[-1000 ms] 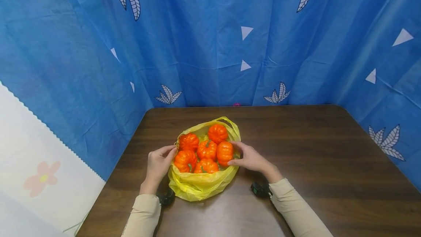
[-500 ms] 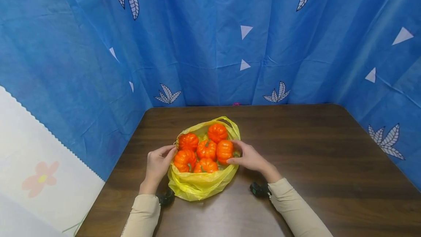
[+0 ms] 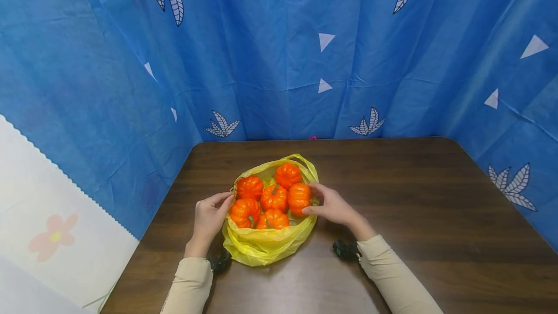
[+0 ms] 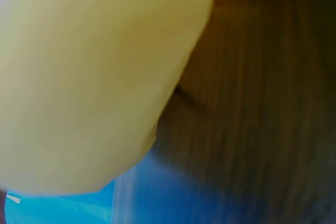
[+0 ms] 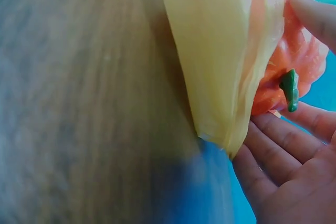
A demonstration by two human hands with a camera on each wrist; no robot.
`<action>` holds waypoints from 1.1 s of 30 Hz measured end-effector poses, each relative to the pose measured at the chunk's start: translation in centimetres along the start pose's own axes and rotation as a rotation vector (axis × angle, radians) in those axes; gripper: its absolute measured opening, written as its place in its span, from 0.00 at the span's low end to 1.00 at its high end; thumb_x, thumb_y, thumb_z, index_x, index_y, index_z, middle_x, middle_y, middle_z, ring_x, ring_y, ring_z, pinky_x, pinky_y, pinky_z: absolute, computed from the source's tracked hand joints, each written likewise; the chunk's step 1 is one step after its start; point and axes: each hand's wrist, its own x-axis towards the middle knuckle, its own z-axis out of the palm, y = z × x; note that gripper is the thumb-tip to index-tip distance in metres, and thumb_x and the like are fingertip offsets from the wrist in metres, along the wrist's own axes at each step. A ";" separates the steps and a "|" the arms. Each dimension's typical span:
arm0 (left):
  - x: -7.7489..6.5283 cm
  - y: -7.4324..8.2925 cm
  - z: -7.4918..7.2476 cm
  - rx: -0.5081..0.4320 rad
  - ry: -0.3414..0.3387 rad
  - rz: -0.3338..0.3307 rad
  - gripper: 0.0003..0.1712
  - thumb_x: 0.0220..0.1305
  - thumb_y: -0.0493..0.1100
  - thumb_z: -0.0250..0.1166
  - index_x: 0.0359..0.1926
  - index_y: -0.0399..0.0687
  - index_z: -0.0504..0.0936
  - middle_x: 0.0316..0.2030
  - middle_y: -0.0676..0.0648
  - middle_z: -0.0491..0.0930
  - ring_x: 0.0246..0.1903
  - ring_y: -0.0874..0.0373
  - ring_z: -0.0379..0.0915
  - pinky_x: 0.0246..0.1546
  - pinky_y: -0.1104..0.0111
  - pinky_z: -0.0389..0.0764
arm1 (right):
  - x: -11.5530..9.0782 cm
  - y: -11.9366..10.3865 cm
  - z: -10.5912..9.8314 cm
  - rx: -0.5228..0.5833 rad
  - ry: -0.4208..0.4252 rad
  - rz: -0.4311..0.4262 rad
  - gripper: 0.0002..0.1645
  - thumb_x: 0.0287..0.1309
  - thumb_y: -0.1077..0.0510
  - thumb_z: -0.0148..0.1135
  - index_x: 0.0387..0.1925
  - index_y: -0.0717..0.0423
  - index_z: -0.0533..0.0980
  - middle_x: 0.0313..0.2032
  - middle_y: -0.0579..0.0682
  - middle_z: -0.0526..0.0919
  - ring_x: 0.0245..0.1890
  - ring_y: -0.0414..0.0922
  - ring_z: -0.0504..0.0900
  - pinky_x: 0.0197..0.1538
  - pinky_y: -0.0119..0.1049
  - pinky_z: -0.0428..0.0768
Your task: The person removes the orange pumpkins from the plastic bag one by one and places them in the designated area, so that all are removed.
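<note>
A yellow plastic bag (image 3: pixel 261 246) stands with its mouth spread wide on the table, holding several small orange pumpkins (image 3: pixel 273 198) with green stems. My left hand (image 3: pixel 210 217) pinches the bag's left rim between thumb and fingers. At the right side of the bag, my right hand (image 3: pixel 333 207) grips the rightmost pumpkin (image 3: pixel 299 198), thumb on the near side and fingers on the far side. In the right wrist view this pumpkin (image 5: pixel 310 61) shows its green stem toward the palm, and some fingers lie by the bag's edge (image 5: pixel 220 77). Yellow plastic (image 4: pixel 94 77) fills much of the left wrist view.
The bag rests left of centre on a dark wooden table (image 3: pixel 414 197). A loose bag handle (image 3: pixel 301 159) stands up at the back. Blue patterned curtain (image 3: pixel 279 62) hangs behind and at the sides, with a white flowered cloth (image 3: pixel 56 236) at the left.
My right hand has shifted slightly up and to the right, with the rightmost pumpkin lifted a little in its grip. The left hand has stayed at the bag's rim.
</note>
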 end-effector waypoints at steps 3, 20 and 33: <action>0.0 0.0 0.0 -0.004 -0.001 -0.001 0.06 0.58 0.32 0.73 0.38 0.36 0.90 0.34 0.40 0.90 0.30 0.49 0.87 0.35 0.87 0.78 | 0.0 0.1 -0.1 0.011 0.001 -0.011 0.47 0.54 0.44 0.74 0.70 0.57 0.65 0.66 0.59 0.75 0.64 0.58 0.75 0.67 0.56 0.74; 0.0 0.2 0.0 0.012 -0.004 0.003 0.06 0.57 0.31 0.72 0.38 0.35 0.89 0.34 0.40 0.90 0.31 0.49 0.88 0.37 0.89 0.77 | -0.1 0.1 -1.3 0.049 0.038 -0.018 0.47 0.54 0.44 0.75 0.69 0.59 0.66 0.64 0.60 0.76 0.61 0.58 0.78 0.63 0.53 0.78; -0.1 0.3 0.0 0.028 -0.005 0.000 0.07 0.57 0.31 0.73 0.38 0.35 0.89 0.35 0.40 0.90 0.31 0.49 0.88 0.37 0.90 0.76 | -0.4 -0.5 -2.0 0.054 0.056 -0.027 0.46 0.55 0.47 0.74 0.70 0.60 0.65 0.67 0.61 0.73 0.64 0.61 0.75 0.65 0.55 0.76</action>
